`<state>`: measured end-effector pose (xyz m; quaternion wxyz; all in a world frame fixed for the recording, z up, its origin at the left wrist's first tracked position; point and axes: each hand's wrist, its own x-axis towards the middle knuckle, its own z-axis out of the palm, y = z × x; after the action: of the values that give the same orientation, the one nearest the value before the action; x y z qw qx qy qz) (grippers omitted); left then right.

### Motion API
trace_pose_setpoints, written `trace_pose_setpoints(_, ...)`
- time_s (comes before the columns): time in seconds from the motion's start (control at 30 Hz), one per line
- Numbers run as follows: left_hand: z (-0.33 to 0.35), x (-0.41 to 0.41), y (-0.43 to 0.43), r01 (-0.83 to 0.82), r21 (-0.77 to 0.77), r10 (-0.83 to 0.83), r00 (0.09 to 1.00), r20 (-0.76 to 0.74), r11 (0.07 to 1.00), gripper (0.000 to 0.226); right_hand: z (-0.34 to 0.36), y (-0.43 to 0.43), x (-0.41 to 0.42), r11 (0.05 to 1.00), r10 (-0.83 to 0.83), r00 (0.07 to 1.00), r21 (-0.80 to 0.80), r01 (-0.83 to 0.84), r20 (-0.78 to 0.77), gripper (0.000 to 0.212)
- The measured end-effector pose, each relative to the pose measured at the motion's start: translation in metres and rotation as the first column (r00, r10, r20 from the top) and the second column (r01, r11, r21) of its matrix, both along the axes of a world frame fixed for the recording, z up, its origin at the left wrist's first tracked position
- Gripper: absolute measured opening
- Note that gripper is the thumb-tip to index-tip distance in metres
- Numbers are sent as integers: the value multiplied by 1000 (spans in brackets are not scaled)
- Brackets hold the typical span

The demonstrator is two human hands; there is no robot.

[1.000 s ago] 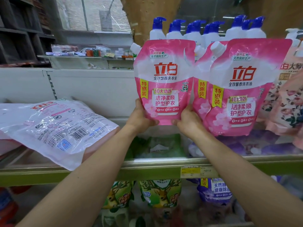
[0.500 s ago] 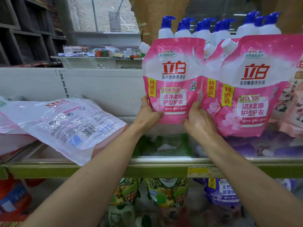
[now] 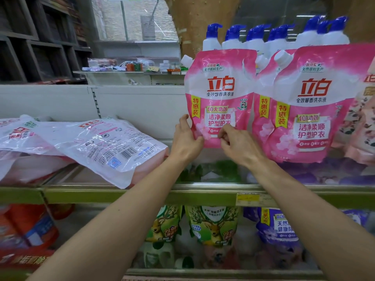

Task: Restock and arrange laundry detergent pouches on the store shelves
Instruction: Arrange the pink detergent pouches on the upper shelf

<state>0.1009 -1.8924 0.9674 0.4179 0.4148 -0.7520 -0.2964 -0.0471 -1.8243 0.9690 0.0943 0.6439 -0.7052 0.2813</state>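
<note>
A pink and white detergent pouch (image 3: 220,92) stands upright on the shelf (image 3: 142,192). My left hand (image 3: 187,139) grips its lower left corner. My right hand (image 3: 237,144) pinches its bottom edge, fingers curled over the front. Right beside it stand two more pink pouches (image 3: 312,106), upright and overlapping. At the left, several pouches (image 3: 105,142) lie flat, backs up, with a barcode showing.
White bottles with blue pump tops (image 3: 272,40) stand behind the pouches. Floral pouches (image 3: 363,126) fill the far right. Green pouches (image 3: 213,226) and purple pouches (image 3: 282,230) sit on the lower shelf, orange packs (image 3: 26,226) at lower left. A yellow price tag (image 3: 248,198) hangs on the shelf edge.
The held pouch has shifted slightly left and settled lower beside its neighbours. My right hand moved from the pouch's right edge to the front of its bottom edge.
</note>
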Motion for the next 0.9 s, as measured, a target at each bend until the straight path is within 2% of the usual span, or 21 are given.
trace_pose_setpoints(0.23, 1, 29, 35, 31, -142, -25, 999, 44, 989, 70, 5, 4, 24, 986, 115, 991, -133, -104, 74, 16)
trace_pose_setpoints(0.43, 14, 60, 48, 38, -166, -37, 999, 13, 985, 65, 10, 6, 73, 961, 265, 949, -122, -246, 171, 24)
trace_pose_setpoints(0.57, 27, 91, 57, 28, -235, -35, 999, -27, 972, 61, 20, 5, 110, 943, 332, 918, -103, -316, 219, 33)
trace_pose_setpoints(0.73, 38, 141, 63, -83, -251, 69, 996, -64, 965, 53, 38, 5, 150, 934, 345, 917, 28, -357, 203, 41)
trace_pose_setpoints(0.83, 38, 176, 62, -225, -231, 201, 972, -122, 947, 48, 43, 4, 176, 908, 384, 905, 103, -406, 185, 42)
trace_pose_setpoints(0.9, 34, 197, 61, -332, -204, 303, 939, -163, 921, 44, 41, -1, 192, 908, 378, 920, 152, -391, 107, 50)
